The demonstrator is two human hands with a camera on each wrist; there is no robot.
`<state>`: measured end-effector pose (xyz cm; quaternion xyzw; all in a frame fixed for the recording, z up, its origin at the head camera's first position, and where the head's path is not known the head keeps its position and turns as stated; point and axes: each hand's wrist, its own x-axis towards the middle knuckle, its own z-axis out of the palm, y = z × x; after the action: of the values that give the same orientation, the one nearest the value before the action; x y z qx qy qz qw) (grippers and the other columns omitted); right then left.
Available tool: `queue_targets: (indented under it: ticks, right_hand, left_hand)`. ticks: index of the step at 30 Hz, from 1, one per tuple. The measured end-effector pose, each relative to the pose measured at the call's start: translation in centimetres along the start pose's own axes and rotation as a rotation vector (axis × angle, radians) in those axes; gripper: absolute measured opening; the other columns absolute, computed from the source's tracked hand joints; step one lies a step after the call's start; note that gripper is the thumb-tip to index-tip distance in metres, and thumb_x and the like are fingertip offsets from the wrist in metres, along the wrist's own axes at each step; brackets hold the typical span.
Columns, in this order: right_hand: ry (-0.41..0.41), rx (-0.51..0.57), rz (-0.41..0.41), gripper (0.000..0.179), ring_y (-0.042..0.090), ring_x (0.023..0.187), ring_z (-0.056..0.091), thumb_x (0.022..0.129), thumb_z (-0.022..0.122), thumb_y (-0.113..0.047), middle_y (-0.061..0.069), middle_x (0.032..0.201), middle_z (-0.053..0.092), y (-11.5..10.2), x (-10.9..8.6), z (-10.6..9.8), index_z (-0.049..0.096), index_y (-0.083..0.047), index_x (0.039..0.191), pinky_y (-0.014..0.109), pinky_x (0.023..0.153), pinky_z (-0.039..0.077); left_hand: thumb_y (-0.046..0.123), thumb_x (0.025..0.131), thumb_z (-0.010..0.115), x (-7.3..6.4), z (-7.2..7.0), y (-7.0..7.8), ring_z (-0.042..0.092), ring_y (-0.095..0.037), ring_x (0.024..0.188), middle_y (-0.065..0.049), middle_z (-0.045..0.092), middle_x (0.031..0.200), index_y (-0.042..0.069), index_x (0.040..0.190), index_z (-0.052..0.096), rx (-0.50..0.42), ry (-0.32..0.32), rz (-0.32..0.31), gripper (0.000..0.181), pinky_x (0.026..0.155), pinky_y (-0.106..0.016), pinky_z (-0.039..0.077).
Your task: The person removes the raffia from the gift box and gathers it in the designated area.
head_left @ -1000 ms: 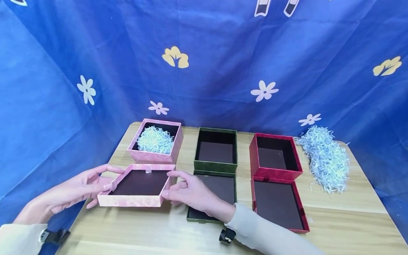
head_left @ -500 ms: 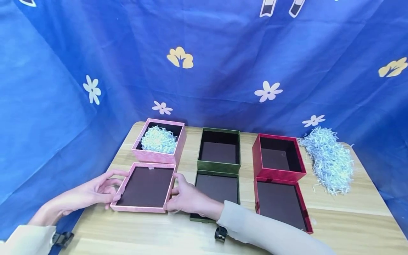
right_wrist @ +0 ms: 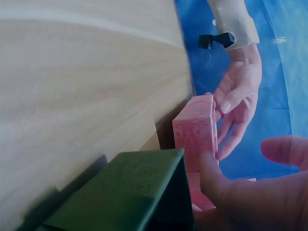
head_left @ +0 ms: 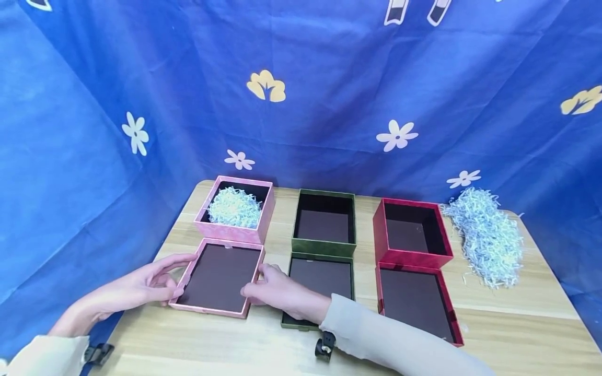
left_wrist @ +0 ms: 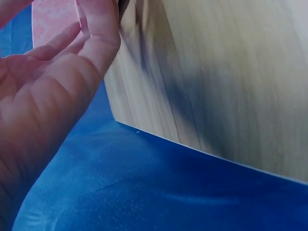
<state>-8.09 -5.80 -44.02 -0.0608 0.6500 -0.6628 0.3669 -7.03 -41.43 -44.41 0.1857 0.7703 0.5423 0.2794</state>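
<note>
A pink box lid [head_left: 216, 279] lies on the table with its dark inside facing up, in front of the pink box [head_left: 226, 231]. At the lid's left wall, my left hand [head_left: 136, 284] grips the rim, thumb near the front corner. My right hand [head_left: 284, 292] holds the right wall between thumb and fingers; some of its fingers are hidden. In the right wrist view, the lid's pink side [right_wrist: 195, 130] shows between both hands. Pale blue shredded paper [head_left: 234, 207] fills part of the pink box.
A green box [head_left: 324, 216] and a red box [head_left: 411, 230] stand to the right. Before them lie the green lid [head_left: 322, 277], partly under my right forearm, and the red lid [head_left: 416, 303]. More shredded paper [head_left: 491, 240] is heaped at the table's far right.
The pink lid has come down flat from a raised, tilted position, then slid slightly right, with both hands moving along. The boxes and paper stay put; the head view shifts a little.
</note>
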Motion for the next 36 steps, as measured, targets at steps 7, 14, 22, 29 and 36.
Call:
queue_targets:
  ticks: [7,14,22,29,36]
  right_hand:
    - [0.056,-0.009,-0.048,0.050,0.020,0.116,0.062,0.091,0.066,-0.004,0.018,0.141,0.042,1.0,0.2,1.3,0.055,0.015,0.136,0.037,0.105,0.056]
    - [0.131,-0.085,-0.042,0.076,0.023,0.118,0.064,0.088,0.068,-0.009,0.017,0.148,0.044,0.9,0.4,1.5,0.042,0.011,0.157,0.039,0.099,0.059]
    - [0.191,-0.485,-0.103,0.087,0.021,0.111,0.060,0.089,0.072,-0.028,0.010,0.155,0.045,-0.8,-0.4,0.1,0.038,-0.003,0.165,0.041,0.100,0.049]
    - [0.153,-0.648,-0.226,0.076,0.022,0.136,0.054,0.098,0.074,-0.040,0.008,0.156,0.047,-4.6,0.0,-1.9,0.046,-0.010,0.162,0.048,0.111,0.048]
    - [0.184,-0.599,-0.371,0.058,0.024,0.128,0.061,0.098,0.075,-0.025,0.008,0.147,0.062,-10.3,2.6,-4.7,0.058,-0.007,0.151,0.036,0.105,0.051]
  left_hand:
    - [0.002,0.113,0.054,-1.2,0.6,-1.2,0.069,-0.029,0.089,-0.020,0.069,0.099,0.043,0.168,0.035,-0.018,0.018,-0.047,0.071,0.074,-0.035,0.057]
    - [0.006,0.115,0.053,-1.4,0.3,-1.5,0.068,-0.027,0.083,-0.010,0.074,0.117,0.027,0.171,0.034,0.044,0.105,-0.034,0.063,0.068,-0.037,0.057]
    - [0.012,0.112,0.064,0.9,-0.9,1.4,0.066,-0.024,0.082,-0.015,0.060,0.144,0.003,0.165,0.035,0.212,0.372,-0.032,0.061,0.063,-0.036,0.057]
    - [0.013,0.108,0.070,5.9,-3.2,4.1,0.063,-0.004,0.107,-0.031,0.055,0.145,-0.005,0.164,0.033,0.274,0.501,0.015,0.069,0.081,-0.024,0.057]
    - [0.031,0.105,0.076,9.2,-5.0,5.6,0.048,-0.044,0.138,-0.030,0.040,0.160,0.003,0.173,0.013,0.309,0.412,-0.088,0.097,0.105,-0.050,0.050]
